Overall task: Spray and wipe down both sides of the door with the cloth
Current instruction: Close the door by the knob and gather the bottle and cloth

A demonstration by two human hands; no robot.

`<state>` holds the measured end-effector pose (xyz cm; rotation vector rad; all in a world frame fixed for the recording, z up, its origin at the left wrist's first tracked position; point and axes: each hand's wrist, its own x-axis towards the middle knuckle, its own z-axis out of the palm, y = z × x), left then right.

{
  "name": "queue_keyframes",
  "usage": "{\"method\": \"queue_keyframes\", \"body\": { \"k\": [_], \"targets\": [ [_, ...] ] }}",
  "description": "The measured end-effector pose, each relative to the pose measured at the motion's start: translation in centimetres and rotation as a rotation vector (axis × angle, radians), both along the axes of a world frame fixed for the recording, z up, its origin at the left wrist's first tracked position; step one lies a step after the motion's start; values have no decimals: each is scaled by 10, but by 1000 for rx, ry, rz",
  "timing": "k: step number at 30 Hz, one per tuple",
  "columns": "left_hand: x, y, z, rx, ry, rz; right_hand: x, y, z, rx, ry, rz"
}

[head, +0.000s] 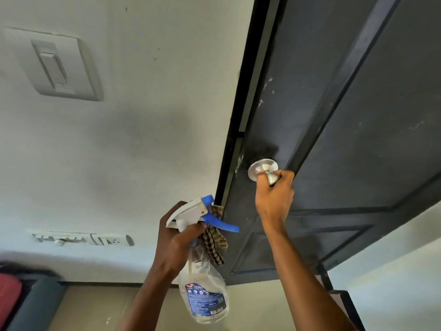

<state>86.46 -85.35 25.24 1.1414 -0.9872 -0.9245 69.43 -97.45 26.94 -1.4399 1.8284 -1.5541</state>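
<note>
Spray bottle (205,296), cloth (214,244) in left hand (174,237); right hand (274,195) grips doorknob (262,168).

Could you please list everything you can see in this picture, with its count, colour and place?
door: one, dark grey, right half of the view
door knob: one, silver, near the door's left edge
wall: one, white, left of the door
switch plate: one, white, upper left on the wall
socket panel: one, white, lower left on the wall
red item: one, bottom left corner, too blurred to identify
spray bottle: one, clear with white head and blue trigger, lower centre
cloth: one, brown-and-beige check, against the bottle's neck
left hand: holds spray bottle and cloth
right hand: grips the door knob
</note>
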Motion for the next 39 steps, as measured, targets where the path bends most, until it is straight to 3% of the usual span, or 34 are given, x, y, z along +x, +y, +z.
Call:
{"method": "queue_keyframes", "body": {
  "k": [10,19,39],
  "targets": [
    [-5,-3,-5,-25,38,-113,-26,75,-12,-102,-168,-70],
    [-14,-11,-7,-42,54,-188,-44,112,-14,-177,-185,-49],
    [-13,-21,7,-10,3,-158,-5,27,-14,-110,-174,-34]
  ]
}}
